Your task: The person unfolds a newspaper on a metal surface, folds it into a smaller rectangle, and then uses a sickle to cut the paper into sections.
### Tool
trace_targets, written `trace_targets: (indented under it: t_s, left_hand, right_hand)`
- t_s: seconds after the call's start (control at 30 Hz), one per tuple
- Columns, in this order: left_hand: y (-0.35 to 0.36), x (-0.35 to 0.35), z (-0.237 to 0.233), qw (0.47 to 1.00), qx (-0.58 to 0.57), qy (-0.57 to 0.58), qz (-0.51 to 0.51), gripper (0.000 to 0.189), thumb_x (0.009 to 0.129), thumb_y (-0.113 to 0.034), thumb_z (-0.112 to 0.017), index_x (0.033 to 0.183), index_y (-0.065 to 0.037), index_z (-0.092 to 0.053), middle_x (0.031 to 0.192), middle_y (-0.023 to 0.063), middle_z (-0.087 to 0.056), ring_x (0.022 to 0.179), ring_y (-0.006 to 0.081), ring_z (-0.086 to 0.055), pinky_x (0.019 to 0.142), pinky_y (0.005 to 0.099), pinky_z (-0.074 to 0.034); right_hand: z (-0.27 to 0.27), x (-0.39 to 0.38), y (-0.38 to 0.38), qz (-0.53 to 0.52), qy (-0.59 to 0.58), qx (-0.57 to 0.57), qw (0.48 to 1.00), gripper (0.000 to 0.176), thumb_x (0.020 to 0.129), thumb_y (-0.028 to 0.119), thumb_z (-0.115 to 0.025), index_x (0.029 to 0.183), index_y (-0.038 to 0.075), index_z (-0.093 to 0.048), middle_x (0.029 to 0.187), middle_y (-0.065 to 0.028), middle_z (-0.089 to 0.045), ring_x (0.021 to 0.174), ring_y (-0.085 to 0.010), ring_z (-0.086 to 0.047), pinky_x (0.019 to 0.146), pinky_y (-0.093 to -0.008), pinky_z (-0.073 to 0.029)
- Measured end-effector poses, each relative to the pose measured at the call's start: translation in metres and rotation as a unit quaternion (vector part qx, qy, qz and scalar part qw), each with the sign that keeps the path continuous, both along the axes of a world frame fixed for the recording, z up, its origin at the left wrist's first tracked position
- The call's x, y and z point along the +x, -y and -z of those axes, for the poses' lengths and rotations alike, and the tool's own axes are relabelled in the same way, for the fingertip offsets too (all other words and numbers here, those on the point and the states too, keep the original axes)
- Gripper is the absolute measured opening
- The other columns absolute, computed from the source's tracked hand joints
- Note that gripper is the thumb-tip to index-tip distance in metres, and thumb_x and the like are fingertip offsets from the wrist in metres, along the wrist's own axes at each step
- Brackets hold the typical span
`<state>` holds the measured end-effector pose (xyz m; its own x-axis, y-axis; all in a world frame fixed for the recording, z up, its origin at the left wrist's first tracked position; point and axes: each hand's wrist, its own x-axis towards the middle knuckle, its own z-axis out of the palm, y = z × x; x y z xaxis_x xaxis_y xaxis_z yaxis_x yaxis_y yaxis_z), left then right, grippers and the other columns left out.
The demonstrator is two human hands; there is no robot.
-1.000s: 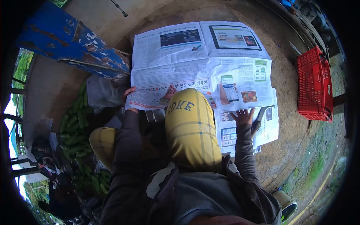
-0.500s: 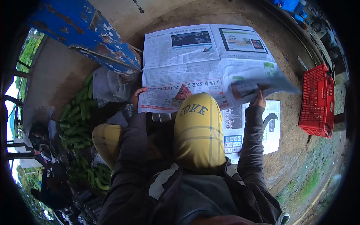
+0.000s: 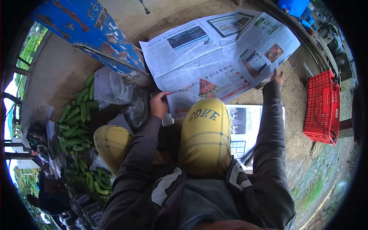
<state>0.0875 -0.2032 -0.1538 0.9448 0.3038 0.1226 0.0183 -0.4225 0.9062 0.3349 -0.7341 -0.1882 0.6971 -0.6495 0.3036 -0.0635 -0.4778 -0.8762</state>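
Observation:
A wide newspaper sheet (image 3: 184, 63) is spread out in front of my knees, tilted so that its right side reaches farther up. My left hand (image 3: 159, 105) grips its lower left edge. Just off the sheet's lower right edge is my right hand (image 3: 278, 77), its fingers apart and nothing in them. Another newspaper (image 3: 245, 124) lies on the ground to the right of my yellow-clad knee, partly hidden by my right sleeve. The curved tool on it is mostly hidden by that sleeve.
Green, elongated produce (image 3: 76, 132) is piled at the left, beside clear plastic bags (image 3: 111, 89). A peeling blue post (image 3: 99, 36) slants in from the upper left. At the right stands a red crate (image 3: 322, 107), with a blue container (image 3: 293, 5) farther back.
The large sheet has turned, and its folded right part now lies opened out. My right hand has let go and moved right and up. My left hand has moved right, still on the sheet.

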Motion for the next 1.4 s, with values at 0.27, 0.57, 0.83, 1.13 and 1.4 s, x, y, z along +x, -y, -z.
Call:
trace_targets:
  t_s: [0.27, 0.57, 0.83, 1.13, 1.4]
  left_hand:
    - [0.071, 0.035, -0.064, 0.96, 0.256, 0.09, 0.063, 0.015, 0.074, -0.004, -0.058, 0.086, -0.009, -0.066, 0.077, 0.0113, -0.064, 0.068, 0.0258, -0.062, 0.064, 0.0339, -0.049]
    - [0.135, 0.072, -0.11, 0.891, 0.287, 0.24, 0.256, 0.015, 0.065, -0.015, -0.068, 0.08, -0.014, -0.065, 0.08, 0.0016, -0.065, 0.083, 0.0234, -0.058, 0.075, 0.0358, -0.045]
    - [0.053, 0.063, -0.087, 0.851, 0.429, 0.104, 0.285, 0.063, 0.06, -0.009, -0.073, 0.119, -0.013, -0.05, 0.123, 0.0026, -0.05, 0.121, 0.023, -0.039, 0.103, 0.049, -0.025]
    - [-0.048, 0.121, -0.072, 0.835, 0.462, 0.15, 0.257, 0.018, 0.07, -0.005, -0.062, 0.087, -0.01, -0.061, 0.091, 0.0073, -0.063, 0.1, 0.0263, -0.054, 0.091, 0.042, -0.039]
    - [-0.033, 0.068, -0.136, 0.785, 0.51, -0.147, 0.319, 0.016, 0.076, -0.014, -0.061, 0.087, -0.002, -0.059, 0.077, 0.0209, -0.061, 0.076, 0.0392, -0.058, 0.067, 0.0463, -0.045]
  right_hand:
    - [-0.082, -0.211, -0.149, -0.324, 0.028, -0.325, 0.888, 0.082, 0.054, 0.0, -0.065, 0.13, 0.015, -0.041, 0.138, -0.014, -0.034, 0.131, -0.0345, -0.026, 0.102, -0.0491, -0.028]
    - [-0.048, -0.192, -0.166, -0.264, 0.139, 0.012, 0.954, 0.016, 0.071, -0.001, -0.055, 0.082, 0.006, -0.065, 0.113, -0.0111, -0.059, 0.11, -0.028, -0.05, 0.097, -0.0365, -0.036]
    - [-0.043, -0.178, -0.065, -0.411, 0.129, 0.152, 0.889, 0.03, 0.064, -0.009, -0.065, 0.092, 0.004, -0.061, 0.12, -0.0134, -0.055, 0.121, -0.0253, -0.043, 0.102, -0.0385, -0.031]
    - [-0.038, -0.171, -0.022, -0.49, 0.064, 0.267, 0.828, 0.022, 0.073, -0.007, -0.056, 0.091, 0.003, -0.064, 0.125, -0.0159, -0.051, 0.122, -0.0269, -0.042, 0.103, -0.0406, -0.033]
    - [-0.034, -0.155, -0.047, -0.347, -0.032, 0.325, 0.879, 0.021, 0.08, -0.002, -0.054, 0.098, 0.0, -0.064, 0.115, -0.0128, -0.057, 0.108, -0.0185, -0.052, 0.094, -0.0312, -0.04]
